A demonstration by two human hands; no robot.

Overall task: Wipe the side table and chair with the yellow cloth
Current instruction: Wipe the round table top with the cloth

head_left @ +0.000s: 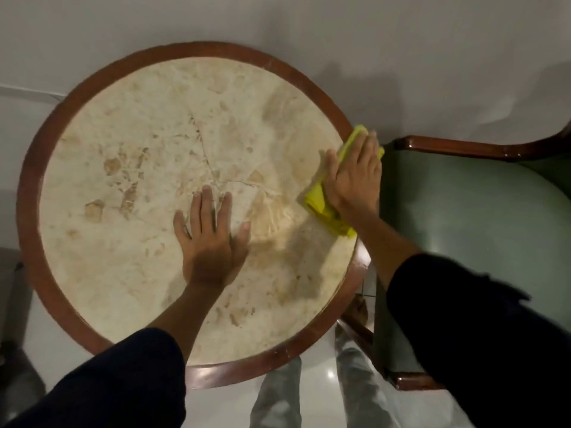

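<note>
Round side table with cream marble-like top and reddish-brown wooden rim [29, 193]: filling the centre and left of the frame, standing close to the white wall at the top; the stone face is lying bare, so nothing is obstructing a sweep.

Folded yellow cloth [321, 202]: lying at the right edge of the table top, centre right of the frame, spanning stone and rim; folded thick, probably to be giving a firm pad under the palm.

Right hand [355, 177]: pressing flat on top of the yellow cloth, fingers together and extended toward the upper frame, not gripping but pinning it down; the fingertips are blurring slightly, suggesting a stroke along the rim.

Left hand [211, 239]: resting palm-down on the bare stone at frame centre, fingers spread wide, holding nothing; likely bracing the body and steadying the table.

Chair with green upholstered seat and dark glossy wooden frame [463, 211]: standing just beside the table at the right of the frame, partly hidden by the dark right sleeve; apparently not yet being wiped.

Stage, as judged: table wiping is proceeding at the right rim; the chair is waiting within easy reach.
</note>
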